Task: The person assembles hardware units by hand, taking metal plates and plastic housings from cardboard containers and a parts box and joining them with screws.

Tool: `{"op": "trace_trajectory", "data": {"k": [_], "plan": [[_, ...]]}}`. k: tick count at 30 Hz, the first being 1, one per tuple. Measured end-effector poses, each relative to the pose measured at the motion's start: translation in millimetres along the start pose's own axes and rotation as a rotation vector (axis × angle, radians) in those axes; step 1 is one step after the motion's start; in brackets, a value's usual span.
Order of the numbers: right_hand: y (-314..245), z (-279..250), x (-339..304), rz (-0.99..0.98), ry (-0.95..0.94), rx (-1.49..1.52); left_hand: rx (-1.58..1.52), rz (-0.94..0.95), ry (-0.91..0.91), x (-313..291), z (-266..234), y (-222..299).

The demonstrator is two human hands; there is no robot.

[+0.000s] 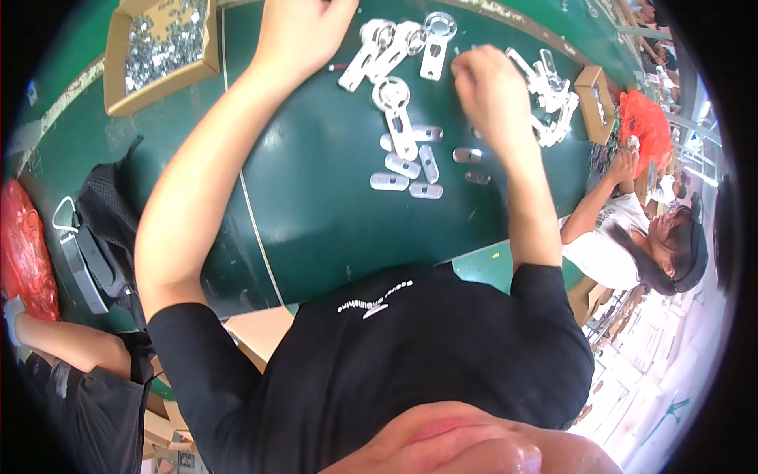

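Observation:
My left hand (306, 35) reaches to the far edge of the view, where its fingers are mostly cut off, so its grip cannot be made out. Close to its right lie white plastic parts, each with a round ring head and a flat slotted handle; one such part (436, 47) sits between my hands. My right hand (493, 91) is over the table with its fingers curled down; anything in them is hidden. Nearer to me is another white ring-headed part (399, 126). Around its handle end are several small oval plates (427, 163), and one oval plate (467, 155) lies below my right hand.
A cardboard box (116, 63) of small shiny metal pieces stands at the far left. More white parts (553, 95) are piled right of my hand, beside a small box (592, 103). A black mesh bag (106, 205) lies left. Co-workers sit on both sides; a red bag (643, 134) is right.

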State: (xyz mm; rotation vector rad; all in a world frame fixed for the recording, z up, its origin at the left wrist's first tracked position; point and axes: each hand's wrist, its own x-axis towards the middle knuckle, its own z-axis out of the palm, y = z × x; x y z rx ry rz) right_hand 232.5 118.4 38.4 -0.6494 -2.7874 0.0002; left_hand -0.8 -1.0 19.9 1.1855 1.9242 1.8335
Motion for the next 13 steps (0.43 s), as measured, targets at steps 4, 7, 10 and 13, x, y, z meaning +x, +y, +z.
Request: {"op": "trace_trajectory", "data": {"k": [4, 7, 10, 13], "plan": [[3, -11, -13, 0.392, 0.029, 0.516, 0.105, 0.106, -0.128, -6, -8, 41], [2, -22, -30, 0.494, 0.051, 0.947, 0.187, 0.438, -0.401, -17, -2, 42], [4, -30, -49, 0.592, 0.064, 1.168, 0.334, 0.629, -0.636, -49, 10, 49], [19, -26, -72, 0.555, 0.025, 1.501, 0.388, 0.655, -0.847, -75, 17, 60]]}}
